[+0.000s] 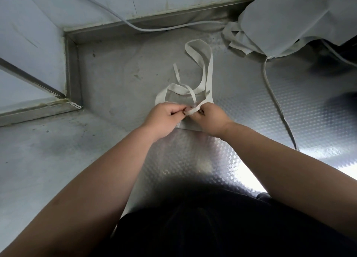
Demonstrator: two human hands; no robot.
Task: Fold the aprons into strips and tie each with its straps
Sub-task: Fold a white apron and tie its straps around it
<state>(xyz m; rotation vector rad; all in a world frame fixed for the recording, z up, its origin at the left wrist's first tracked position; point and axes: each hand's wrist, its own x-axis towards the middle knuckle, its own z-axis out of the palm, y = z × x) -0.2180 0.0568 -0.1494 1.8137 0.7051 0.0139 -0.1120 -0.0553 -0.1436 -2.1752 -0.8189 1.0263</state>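
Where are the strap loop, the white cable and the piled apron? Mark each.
strap loop (209,73), head view, its right-hand band.
white cable (144,30), head view, its sagging stretch.
piled apron (289,15), head view, middle of its cloth.

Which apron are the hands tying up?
The small folded apron in the middle: the left hand and right hand pinch its strap. The other apron lies loose at the far right, untouched.

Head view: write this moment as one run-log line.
left hand: pinches strap | right hand: pinches strap | folded apron: under hands | apron pile: far right
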